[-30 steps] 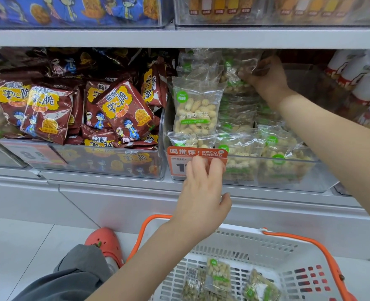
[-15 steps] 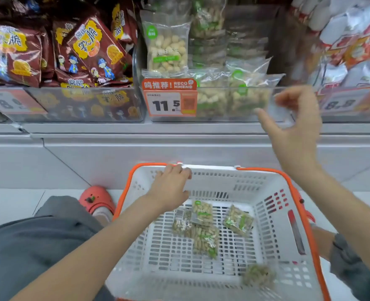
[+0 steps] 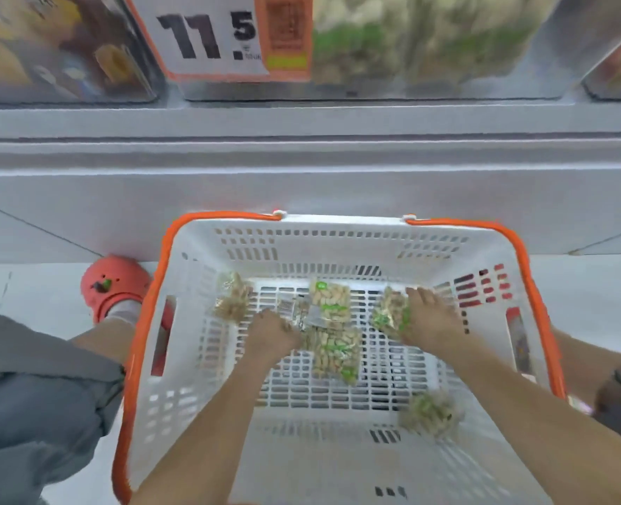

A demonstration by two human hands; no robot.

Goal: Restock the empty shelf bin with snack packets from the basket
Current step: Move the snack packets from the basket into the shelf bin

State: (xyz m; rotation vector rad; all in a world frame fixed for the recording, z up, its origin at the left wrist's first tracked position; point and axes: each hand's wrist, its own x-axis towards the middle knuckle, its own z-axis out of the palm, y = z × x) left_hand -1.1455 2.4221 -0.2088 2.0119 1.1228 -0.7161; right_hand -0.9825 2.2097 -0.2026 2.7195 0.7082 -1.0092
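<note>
Shelf (image 3: pixel 301 151) along the top, clear shelf bin (image 3: pixel 429 49) of peanut packets above the basket, price tag (image 3: pixel 221 38) reading 11.5 on its front. White basket (image 3: pixel 199 359) with orange rim on the floor, directly below that bin. Inside the basket, both hands down among loose snack packets (image 3: pixel 334 351). Left hand (image 3: pixel 274 333) curled at the middle packets; grip too blurred to tell. Right hand (image 3: pixel 433 318) laid over a packet (image 3: pixel 389 311) toward the basket's right wall, fingers bent around it. Orange shoe (image 3: pixel 114 286) just left of the basket.
</note>
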